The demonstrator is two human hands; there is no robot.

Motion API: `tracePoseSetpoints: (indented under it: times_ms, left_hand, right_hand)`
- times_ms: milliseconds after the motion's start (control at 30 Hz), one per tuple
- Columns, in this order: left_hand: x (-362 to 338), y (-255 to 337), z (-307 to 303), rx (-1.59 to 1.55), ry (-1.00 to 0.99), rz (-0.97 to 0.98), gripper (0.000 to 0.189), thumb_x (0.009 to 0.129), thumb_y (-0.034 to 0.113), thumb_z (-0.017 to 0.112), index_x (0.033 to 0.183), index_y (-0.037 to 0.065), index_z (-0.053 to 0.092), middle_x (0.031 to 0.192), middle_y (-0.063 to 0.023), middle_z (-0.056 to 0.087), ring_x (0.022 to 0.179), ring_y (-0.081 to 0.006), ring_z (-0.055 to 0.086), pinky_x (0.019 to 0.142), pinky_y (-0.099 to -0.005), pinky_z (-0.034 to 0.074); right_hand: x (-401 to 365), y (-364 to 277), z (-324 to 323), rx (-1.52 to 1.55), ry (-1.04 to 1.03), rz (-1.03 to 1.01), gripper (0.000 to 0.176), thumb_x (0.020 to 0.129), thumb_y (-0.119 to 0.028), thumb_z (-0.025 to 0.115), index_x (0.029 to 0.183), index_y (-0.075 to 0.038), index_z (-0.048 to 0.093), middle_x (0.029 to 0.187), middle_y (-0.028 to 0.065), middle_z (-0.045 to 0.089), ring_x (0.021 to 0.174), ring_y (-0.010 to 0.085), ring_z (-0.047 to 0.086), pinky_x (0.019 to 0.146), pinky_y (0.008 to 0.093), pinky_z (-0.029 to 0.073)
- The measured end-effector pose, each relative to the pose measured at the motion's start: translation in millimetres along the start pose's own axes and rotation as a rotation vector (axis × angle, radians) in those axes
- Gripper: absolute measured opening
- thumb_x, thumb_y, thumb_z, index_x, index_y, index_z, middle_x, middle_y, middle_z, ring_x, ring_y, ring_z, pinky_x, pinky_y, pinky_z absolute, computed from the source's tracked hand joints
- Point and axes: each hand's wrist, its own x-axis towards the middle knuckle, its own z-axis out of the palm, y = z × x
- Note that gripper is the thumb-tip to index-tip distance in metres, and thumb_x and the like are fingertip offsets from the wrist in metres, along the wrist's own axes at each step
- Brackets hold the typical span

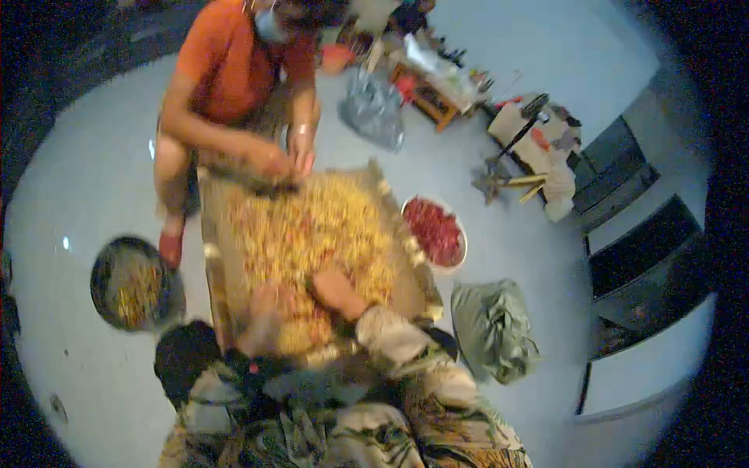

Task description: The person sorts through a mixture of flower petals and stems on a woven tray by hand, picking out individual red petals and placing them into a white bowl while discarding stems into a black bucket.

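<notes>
our left hand [265, 306], blurred, is at the near-left part of the yellow pieces [324, 230], our right hand [337, 291] near it, among them; we cannot tell whether either is spread or pinching anything. the pieces cover a shallow tray [415, 293] before us. across it, a person in orange [234, 66] leans over, hands close together. a white bowl [450, 269] of red pieces [431, 230] stands right, a dark bucket [99, 285] left.

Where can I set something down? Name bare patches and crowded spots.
Bare pale floor lies right of the round white-rimmed bowl of red pieces, beyond the crumpled green sack; more left of the round black bucket. Crowded: the brown rectangular tray of yellow pieces, your left hand and right hand at its near end, another person's hands opposite.
</notes>
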Motion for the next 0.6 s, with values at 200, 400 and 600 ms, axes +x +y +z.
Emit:
tracePoseSetpoints:
  times_ms: [200, 400, 600]
  left_hand:
    - [-31, 32, 35, 0.027, -0.015, -0.102, 0.024, 0.09, 0.034, 0.046, 0.089, 0.011, 0.051, 0.079, -0.0059, 0.056, 0.074, -0.0195, 0.056, 0.067, -0.04, 0.051]
    - [-39, 31, 49, -0.15, -0.185, -0.176, 0.033, 0.087, 0.036, 0.05, 0.099, 0.005, 0.054, 0.081, -0.0054, 0.059, 0.071, -0.0194, 0.06, 0.067, -0.0361, 0.051]
    - [-19, 11, -3, 0.081, -0.135, -0.093, 0.02, 0.09, 0.025, 0.046, 0.088, 0.006, 0.052, 0.075, -0.0045, 0.054, 0.062, -0.0159, 0.052, 0.051, -0.026, 0.044]
  right_hand:
    - [-15, -40, -88, 0.519, 0.09, 0.342, 0.033, 0.079, -0.037, 0.051, 0.078, -0.005, 0.059, 0.075, 0.0204, 0.059, 0.069, 0.0382, 0.057, 0.058, 0.0459, 0.044]
    - [-33, -89, -119, 0.515, 0.083, 0.27, 0.031, 0.079, -0.033, 0.052, 0.081, -0.004, 0.063, 0.077, 0.0178, 0.062, 0.068, 0.0341, 0.059, 0.059, 0.0424, 0.046]
    - [-62, -72, -124, 0.683, 0.401, 0.353, 0.026, 0.08, -0.029, 0.053, 0.083, -0.005, 0.063, 0.076, 0.0168, 0.062, 0.068, 0.0322, 0.06, 0.061, 0.0392, 0.046]
